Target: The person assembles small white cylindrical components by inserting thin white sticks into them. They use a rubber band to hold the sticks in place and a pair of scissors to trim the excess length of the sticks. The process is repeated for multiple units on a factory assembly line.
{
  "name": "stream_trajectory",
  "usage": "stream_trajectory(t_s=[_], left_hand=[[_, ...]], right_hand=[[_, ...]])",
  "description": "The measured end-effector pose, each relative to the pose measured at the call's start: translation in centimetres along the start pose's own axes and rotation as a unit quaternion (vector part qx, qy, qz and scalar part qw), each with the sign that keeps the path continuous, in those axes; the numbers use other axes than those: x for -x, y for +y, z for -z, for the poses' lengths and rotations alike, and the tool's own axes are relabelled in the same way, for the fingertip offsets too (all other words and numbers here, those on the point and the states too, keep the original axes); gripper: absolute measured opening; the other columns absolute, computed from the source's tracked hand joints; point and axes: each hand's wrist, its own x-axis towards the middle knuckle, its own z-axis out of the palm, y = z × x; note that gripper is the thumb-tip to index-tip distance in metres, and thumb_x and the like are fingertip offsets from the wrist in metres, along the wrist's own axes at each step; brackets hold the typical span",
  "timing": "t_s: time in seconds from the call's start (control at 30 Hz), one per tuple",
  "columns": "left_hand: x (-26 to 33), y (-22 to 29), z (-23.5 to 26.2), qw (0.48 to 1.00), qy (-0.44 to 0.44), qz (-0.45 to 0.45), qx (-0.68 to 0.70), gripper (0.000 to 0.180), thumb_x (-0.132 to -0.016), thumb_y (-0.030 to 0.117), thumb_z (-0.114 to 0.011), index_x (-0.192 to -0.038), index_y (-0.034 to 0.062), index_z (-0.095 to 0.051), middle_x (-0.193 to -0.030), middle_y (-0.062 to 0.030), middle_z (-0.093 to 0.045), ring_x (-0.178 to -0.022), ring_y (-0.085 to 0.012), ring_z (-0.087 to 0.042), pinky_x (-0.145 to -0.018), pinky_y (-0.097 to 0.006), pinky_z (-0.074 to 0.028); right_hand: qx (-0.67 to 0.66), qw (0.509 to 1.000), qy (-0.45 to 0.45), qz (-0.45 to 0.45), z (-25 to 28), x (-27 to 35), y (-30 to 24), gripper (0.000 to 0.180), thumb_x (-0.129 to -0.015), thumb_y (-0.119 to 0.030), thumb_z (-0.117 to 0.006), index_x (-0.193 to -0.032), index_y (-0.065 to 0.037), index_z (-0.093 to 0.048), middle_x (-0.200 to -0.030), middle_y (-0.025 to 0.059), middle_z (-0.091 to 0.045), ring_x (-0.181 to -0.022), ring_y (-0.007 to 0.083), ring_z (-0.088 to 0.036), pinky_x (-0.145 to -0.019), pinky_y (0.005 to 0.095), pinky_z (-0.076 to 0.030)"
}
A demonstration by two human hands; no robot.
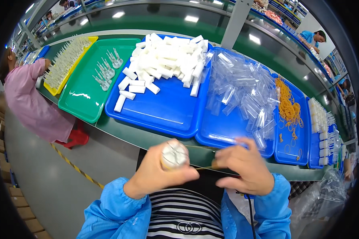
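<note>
My left hand point(157, 169) is closed around a round bundle of white pieces point(174, 154), seen end-on with dark seams dividing its top. To its right is my right hand point(243, 165), fingers bent and somewhat blurred. A thin yellowish rubber band point(205, 168) stretches from beside the bundle to my right fingertips, which pinch it. How the band lies around the bundle is hidden by my left hand. Both hands are raised in front of the bench edge, just below the blue trays.
White foam-like blocks fill a blue tray point(163, 113); clear plastic sleeves point(239, 85) lie in another. Orange rubber bands point(289, 103) are in a third tray, with white bundles point(319, 119) beyond. A green tray point(81, 89) and yellow tray point(68, 63) stand left, near a person in pink point(32, 99).
</note>
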Motion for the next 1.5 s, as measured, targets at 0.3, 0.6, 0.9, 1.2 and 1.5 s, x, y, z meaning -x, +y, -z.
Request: stream_trajectory(t_s=[0.3, 0.6, 0.9, 1.2, 1.5], left_hand=[[-1.6, -0.7, -2.7, 0.879, 0.036, -0.436, -0.191, 0.053, -0.079, 0.007, -0.080, -0.121, 0.0021, -0.048, -0.073, -0.0071, -0.064, -0.061, -0.0141, -0.061, -0.052, -0.026, -0.047], [0.5, -2.1, -3.7, 0.955, 0.050, -0.195, -0.220, 0.111, -0.075, 0.011, -0.086, -0.155, -0.0020, -0.010, -0.095, -0.0131, -0.070, -0.085, -0.0252, -0.071, -0.076, -0.034, -0.056], [1.0, -4.7, -3.1, 0.940, -0.073, -0.117, -0.313, 0.103, -0.077, 0.007, -0.073, -0.158, 0.0080, -0.009, -0.098, -0.0206, -0.068, -0.082, -0.0406, -0.069, -0.069, -0.044, -0.055], [1.4, -3.7, -3.1, 0.973, -0.070, -0.018, -0.221, 0.098, -0.079, 0.007, -0.080, -0.156, 0.0013, -0.018, -0.145, -0.0196, -0.048, -0.112, -0.0193, -0.063, -0.092, -0.031, -0.052], [2.1, -4.5, -3.9, 0.964, -0.034, -0.050, -0.261, 0.077, -0.075, 0.005, -0.081, -0.142, 0.0033, -0.044, -0.114, -0.0158, -0.069, -0.097, -0.0248, -0.071, -0.080, -0.032, -0.056]], right_hand=[[-0.486, 0.761, 0.429, -0.023, -2.3, -3.8, -4.0, 0.047, -0.100, -0.028, -0.053, -0.135, 0.003, -0.053, -0.123, 0.0234, -0.065, -0.109, 0.0331, -0.066, -0.096, 0.0418, -0.048], [-0.128, 0.975, 0.183, 0.020, -3.0, -2.1, -0.9, 0.097, -0.062, -0.035, -0.093, -0.138, 0.001, -0.046, -0.135, 0.0180, -0.056, -0.119, 0.0321, -0.058, -0.095, 0.0416, -0.047], [-0.067, 0.974, 0.215, -0.028, -6.5, -2.2, -1.9, 0.039, -0.062, -0.008, -0.078, -0.092, -0.005, -0.054, -0.095, 0.0103, -0.053, -0.080, 0.0304, -0.051, -0.067, 0.0396, -0.044], [-0.010, 0.964, 0.267, -0.010, -7.1, -1.2, -2.2, 0.061, -0.067, -0.021, -0.089, -0.119, -0.002, -0.062, -0.106, 0.0115, -0.067, -0.086, 0.0279, -0.065, -0.071, 0.0349, -0.052], [-0.188, 0.954, 0.217, -0.088, -5.1, -0.4, -2.3, 0.032, -0.074, -0.011, -0.076, -0.103, -0.002, -0.065, -0.095, 0.0098, -0.061, -0.084, 0.0279, -0.061, -0.073, 0.0373, -0.049]])
